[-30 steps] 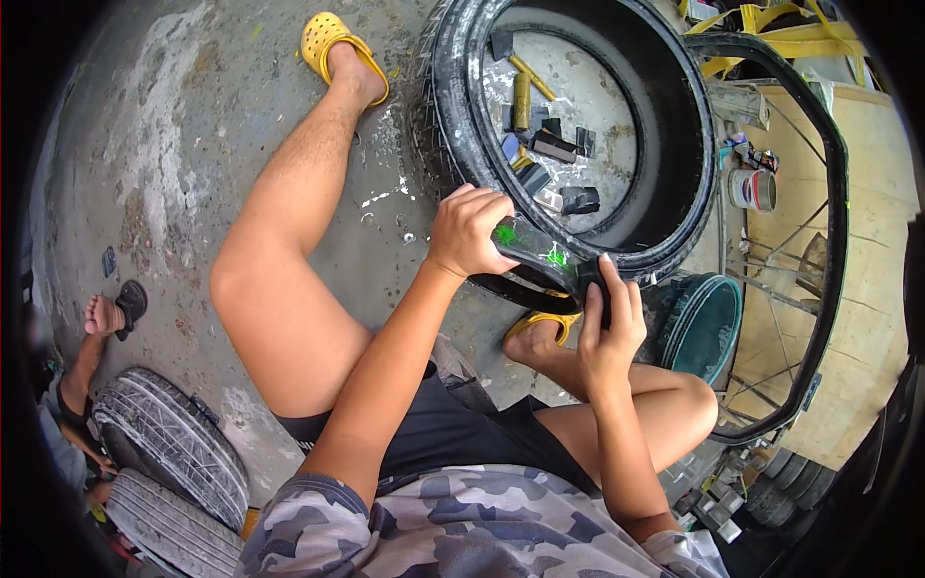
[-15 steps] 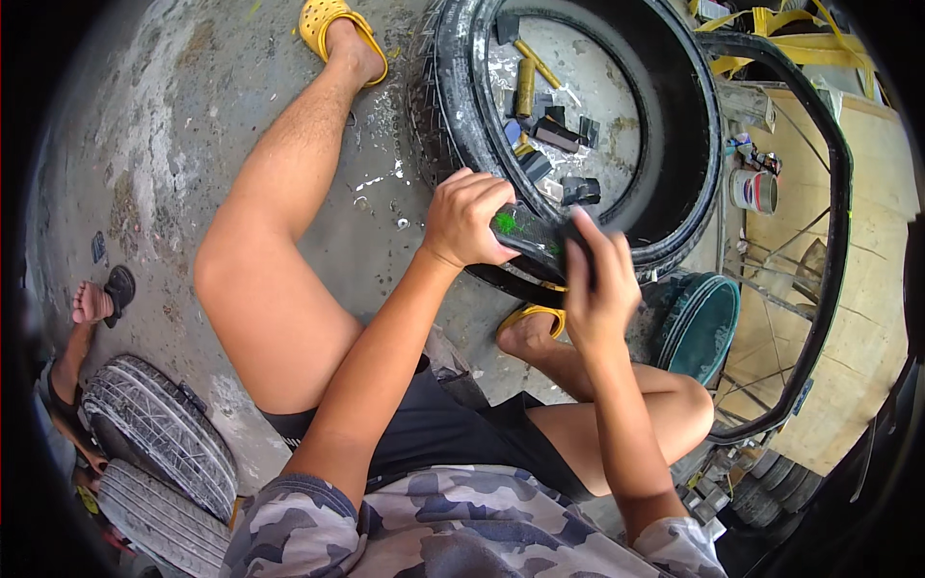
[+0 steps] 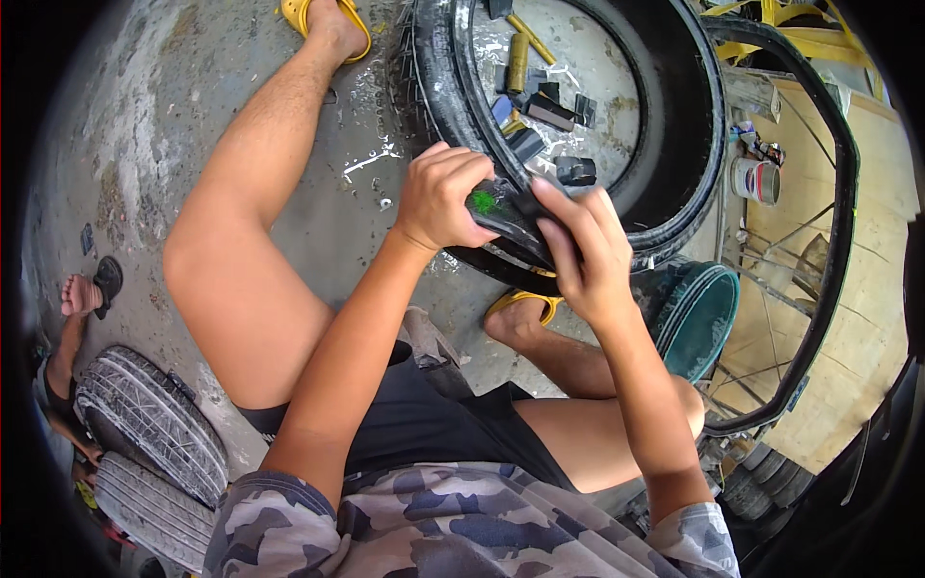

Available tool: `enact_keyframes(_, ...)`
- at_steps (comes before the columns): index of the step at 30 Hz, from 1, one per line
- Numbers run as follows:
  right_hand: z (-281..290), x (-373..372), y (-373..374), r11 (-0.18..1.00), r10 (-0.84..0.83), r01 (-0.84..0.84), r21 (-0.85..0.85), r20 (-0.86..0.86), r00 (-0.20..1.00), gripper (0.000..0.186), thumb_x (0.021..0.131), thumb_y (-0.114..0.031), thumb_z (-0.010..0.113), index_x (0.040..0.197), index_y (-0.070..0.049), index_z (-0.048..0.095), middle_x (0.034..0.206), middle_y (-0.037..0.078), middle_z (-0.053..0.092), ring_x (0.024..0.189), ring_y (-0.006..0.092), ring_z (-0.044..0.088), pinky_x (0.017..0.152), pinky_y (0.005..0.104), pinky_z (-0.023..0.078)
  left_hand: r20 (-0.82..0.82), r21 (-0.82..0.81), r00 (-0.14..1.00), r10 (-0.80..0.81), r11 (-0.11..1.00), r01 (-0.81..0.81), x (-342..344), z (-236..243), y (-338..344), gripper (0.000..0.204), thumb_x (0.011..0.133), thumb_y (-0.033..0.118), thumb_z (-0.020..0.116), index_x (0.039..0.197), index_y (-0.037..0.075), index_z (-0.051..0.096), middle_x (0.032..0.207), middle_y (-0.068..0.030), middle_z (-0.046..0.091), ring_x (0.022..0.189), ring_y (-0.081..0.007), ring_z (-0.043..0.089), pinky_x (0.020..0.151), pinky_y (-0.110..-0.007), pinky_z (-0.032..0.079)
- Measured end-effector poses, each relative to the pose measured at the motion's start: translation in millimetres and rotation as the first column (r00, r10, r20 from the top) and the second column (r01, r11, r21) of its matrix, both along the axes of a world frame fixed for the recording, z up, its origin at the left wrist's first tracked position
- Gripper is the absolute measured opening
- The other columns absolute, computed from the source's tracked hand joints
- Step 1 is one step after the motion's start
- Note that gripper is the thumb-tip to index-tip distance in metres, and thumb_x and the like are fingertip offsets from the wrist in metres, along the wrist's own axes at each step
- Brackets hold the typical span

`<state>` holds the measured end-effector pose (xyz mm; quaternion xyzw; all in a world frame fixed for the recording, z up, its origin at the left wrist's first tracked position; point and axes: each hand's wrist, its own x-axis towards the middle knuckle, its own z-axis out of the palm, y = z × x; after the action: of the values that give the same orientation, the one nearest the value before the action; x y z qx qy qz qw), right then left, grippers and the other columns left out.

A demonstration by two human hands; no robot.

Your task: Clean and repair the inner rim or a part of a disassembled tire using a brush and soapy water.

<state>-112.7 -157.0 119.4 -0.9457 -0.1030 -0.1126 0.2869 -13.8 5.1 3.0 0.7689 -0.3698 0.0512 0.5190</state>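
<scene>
A large black tire (image 3: 436,58) lies on its side in front of me. My left hand (image 3: 438,199) is wrapped round its near edge, thumb below, beside a bright green mark (image 3: 483,201) on the black rubber. My right hand (image 3: 594,246) pinches a small dark flat piece (image 3: 532,199) against the rubber just right of the green mark; its exact kind is unclear. Within the tire's ring, several dark blocks (image 3: 551,116), a brass-coloured cylinder (image 3: 518,62) and a thin yellow stick (image 3: 532,39) lie on wet ground.
A teal bucket (image 3: 708,323) stands right of my knee, with a small white can (image 3: 755,181) beyond it. A black curved frame (image 3: 848,212) leans by a plywood board (image 3: 867,318). At left are stacked tires (image 3: 154,414) and another person's foot (image 3: 79,294).
The view has shifted slightly, so the tire and both hands sit a little further left and up. My right hand has moved in closer to the green mark.
</scene>
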Motion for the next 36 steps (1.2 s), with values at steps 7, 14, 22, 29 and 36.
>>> enact_keyframes(7, 2, -30, -19, 0.997, -0.077, 0.076, 0.019, 0.052, 0.996, 0.047, 0.074, 0.011, 0.069, 0.12, 0.002, 0.066, 0.074, 0.012, 0.052, 0.065, 0.0265, 0.046, 0.061, 0.0358, 0.04, 0.017, -0.028, 1.0, -0.012, 1.0, 0.013, -2, 5, -5, 0.048, 0.045, 0.036, 0.081, 0.075, 0.009, 0.055, 0.071, -0.0059, 0.061, 0.069, -0.0272, 0.063, 0.064, -0.037, 0.045)
enact_keyframes(14, -6, -36, -16, 0.992, -0.112, 0.113, 0.059, -0.018, 0.994, 0.046, 0.074, 0.009, 0.07, 0.119, 0.0, 0.066, 0.079, 0.012, 0.058, 0.069, 0.0269, 0.05, 0.066, 0.0363, 0.042, 0.012, -0.037, 1.0, 0.009, 0.999, -0.008, 1, 5, 2, 0.042, 0.049, 0.033, 0.079, 0.071, 0.008, 0.052, 0.068, -0.0067, 0.057, 0.064, -0.0276, 0.059, 0.061, -0.036, 0.041)
enact_keyframes(22, -1, 23, 9, 0.995, 0.042, -0.046, -0.085, -0.047, 0.998, 0.046, 0.076, 0.001, 0.073, 0.12, -0.009, 0.067, 0.077, 0.009, 0.046, 0.072, 0.0269, 0.046, 0.066, 0.0373, 0.038, 0.013, -0.039, 1.0, 0.004, 0.999, -0.004, -1, 0, 0, 0.046, 0.044, 0.033, 0.082, 0.072, 0.009, 0.053, 0.071, -0.0063, 0.061, 0.066, -0.0279, 0.061, 0.062, -0.037, 0.043)
enact_keyframes(29, -7, -72, -21, 0.97, -0.227, 0.224, 0.099, 0.016, 0.974, 0.04, 0.075, 0.01, 0.067, 0.115, 0.003, 0.067, 0.093, 0.017, 0.067, 0.075, 0.0292, 0.057, 0.081, 0.0378, 0.046, 0.013, -0.061, 1.0, -0.003, 0.998, 0.004, 0, 9, -8, 0.042, 0.046, 0.029, 0.079, 0.072, 0.009, 0.052, 0.068, -0.0076, 0.058, 0.065, -0.0285, 0.059, 0.061, -0.037, 0.042)
enact_keyframes(36, 6, 21, 27, 0.972, -0.111, 0.1, -0.214, -0.039, 0.993, 0.045, 0.083, -0.001, 0.067, 0.128, -0.007, 0.062, 0.082, 0.01, 0.052, 0.074, 0.028, 0.049, 0.068, 0.039, 0.036, 0.019, 0.003, 1.0, 0.022, 1.0, -0.023, -3, -7, -4, 0.041, 0.049, 0.03, 0.08, 0.075, 0.009, 0.056, 0.073, -0.0083, 0.059, 0.073, -0.0319, 0.061, 0.072, -0.044, 0.046)
